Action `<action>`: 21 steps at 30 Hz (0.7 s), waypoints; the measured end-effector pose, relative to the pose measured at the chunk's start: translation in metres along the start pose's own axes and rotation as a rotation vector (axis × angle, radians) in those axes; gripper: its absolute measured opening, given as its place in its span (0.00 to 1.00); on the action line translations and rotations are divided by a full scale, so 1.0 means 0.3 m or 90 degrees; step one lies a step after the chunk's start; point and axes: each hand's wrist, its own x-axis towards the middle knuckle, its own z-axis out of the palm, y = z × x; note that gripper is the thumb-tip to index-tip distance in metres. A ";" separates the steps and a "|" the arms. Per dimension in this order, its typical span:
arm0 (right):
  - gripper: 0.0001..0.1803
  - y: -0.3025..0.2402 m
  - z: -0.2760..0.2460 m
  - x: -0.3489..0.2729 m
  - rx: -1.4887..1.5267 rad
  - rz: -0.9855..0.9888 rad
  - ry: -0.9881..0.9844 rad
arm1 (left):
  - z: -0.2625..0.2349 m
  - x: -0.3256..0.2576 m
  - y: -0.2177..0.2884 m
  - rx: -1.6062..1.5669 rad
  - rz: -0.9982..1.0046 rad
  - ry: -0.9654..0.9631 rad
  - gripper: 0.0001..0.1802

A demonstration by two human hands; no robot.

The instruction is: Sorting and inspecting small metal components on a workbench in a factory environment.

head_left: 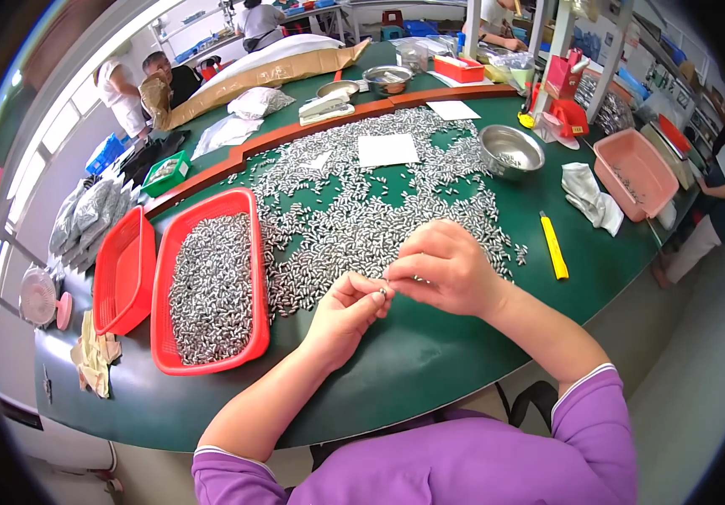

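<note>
My left hand (349, 316) is closed in a pinch, with a small silver metal part (383, 291) at its fingertips. Right beside it, my right hand (450, 268) is closed too, its fingertips meeting the left ones; a bit of silver metal (419, 279) shows among its fingers. Both hands are above the near edge of a wide spread of small, capsule-shaped metal parts (371, 223) on the green table (430, 353). Left of my left hand, a red plastic basket (260, 324) holds a deep heap of the same kind of parts.
Another red basket (116, 295) stands at the left. A yellow cutter knife (553, 248), white cloth (589, 198), metal bowl (511, 151) and pink basket (663, 164) lie to the right. White paper (387, 150) rests on the parts. A brown wooden strip (320, 126) borders them. Other people are farther off.
</note>
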 end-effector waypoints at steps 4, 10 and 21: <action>0.10 0.008 0.053 -0.032 0.079 0.070 0.023 | -0.011 0.002 -0.001 0.034 0.015 0.038 0.05; 0.14 0.030 0.047 -0.067 0.095 0.046 0.003 | -0.016 0.012 -0.023 0.107 0.027 0.046 0.04; 0.08 0.021 0.075 -0.083 0.144 0.024 0.022 | -0.006 -0.005 -0.014 0.089 0.010 0.108 0.06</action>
